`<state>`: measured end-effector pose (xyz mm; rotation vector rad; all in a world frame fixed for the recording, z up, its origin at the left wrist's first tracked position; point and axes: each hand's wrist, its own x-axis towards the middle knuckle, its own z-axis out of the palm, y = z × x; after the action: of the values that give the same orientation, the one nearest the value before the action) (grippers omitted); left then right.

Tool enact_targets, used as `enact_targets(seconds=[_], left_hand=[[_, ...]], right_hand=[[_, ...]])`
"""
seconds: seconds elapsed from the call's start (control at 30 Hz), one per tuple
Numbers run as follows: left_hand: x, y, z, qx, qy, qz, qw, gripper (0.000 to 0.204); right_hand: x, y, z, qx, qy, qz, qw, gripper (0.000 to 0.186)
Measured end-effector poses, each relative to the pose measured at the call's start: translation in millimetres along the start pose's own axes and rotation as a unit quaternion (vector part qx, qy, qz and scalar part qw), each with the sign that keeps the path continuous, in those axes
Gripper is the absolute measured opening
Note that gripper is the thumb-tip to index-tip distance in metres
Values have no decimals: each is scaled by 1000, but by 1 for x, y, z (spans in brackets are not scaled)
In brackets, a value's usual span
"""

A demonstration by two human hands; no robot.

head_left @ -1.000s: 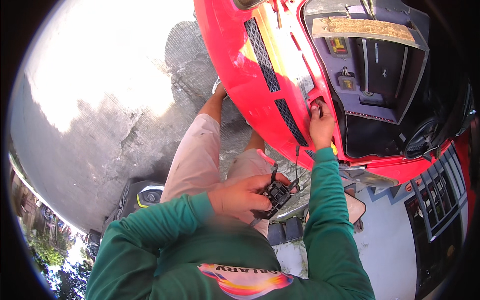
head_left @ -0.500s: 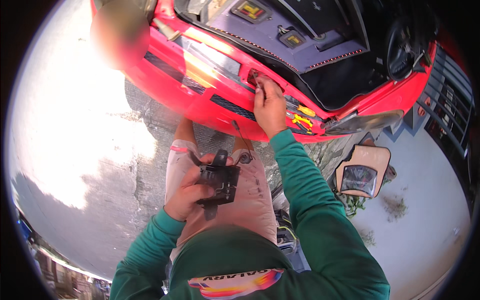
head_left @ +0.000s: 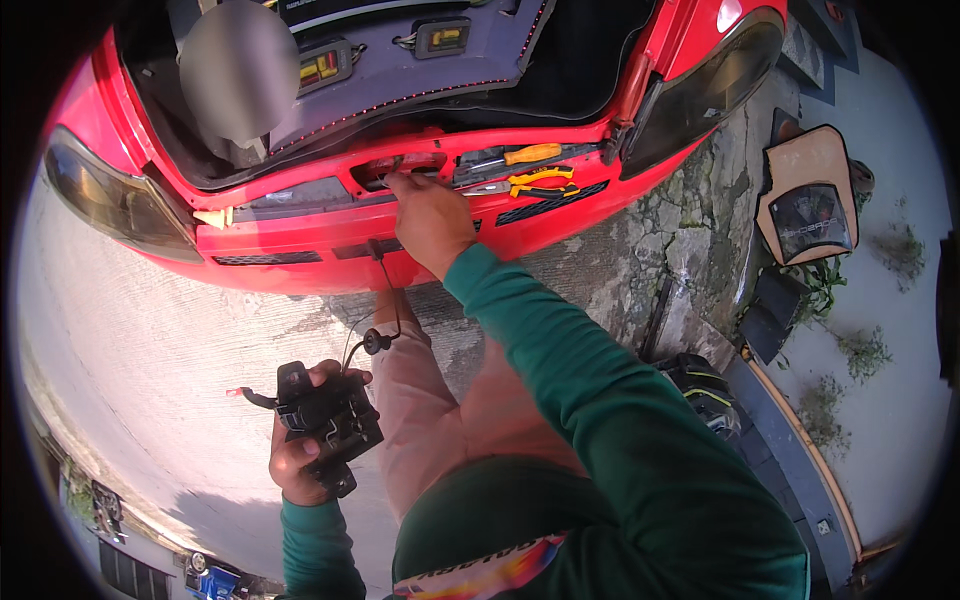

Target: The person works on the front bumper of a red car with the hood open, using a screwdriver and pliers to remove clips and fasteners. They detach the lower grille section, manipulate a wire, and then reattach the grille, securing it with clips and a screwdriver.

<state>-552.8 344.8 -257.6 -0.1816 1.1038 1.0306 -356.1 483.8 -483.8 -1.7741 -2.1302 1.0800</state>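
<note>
Concrete underlies a red car; left hand grips a black unit; right hand, grip unclear, is at an opening.

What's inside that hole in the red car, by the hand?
Inside the hole, some small shadowed parts show, too unclear to name. The right hand covers part of its edge, hiding whatever lies behind the fingers.

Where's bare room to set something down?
Concrete left of the black part in the left hand, up to the bumper; also, though cracked, between the bumper's right end and the tan panel. Crowded: the ledge right of the right hand, with a screwdriver and pliers.
</note>
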Motion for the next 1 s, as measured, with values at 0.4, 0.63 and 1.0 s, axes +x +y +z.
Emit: enact_targets(seconds=[0.4, 0.63, 1.0], left_hand=[[-9, 0, 22, 86, 32, -26, 995, 76], [-1, 15, 46, 102, 37, -4, 994, 78], [-8, 17, 51, 84, 19, -20, 996, 77]], right_hand=[[4, -14, 25, 332, 74, 219, 915, 8], [-17, 8, 7, 279, 94, 110, 949, 8], [-6, 38, -49, 344, -4, 146, 928, 17]])
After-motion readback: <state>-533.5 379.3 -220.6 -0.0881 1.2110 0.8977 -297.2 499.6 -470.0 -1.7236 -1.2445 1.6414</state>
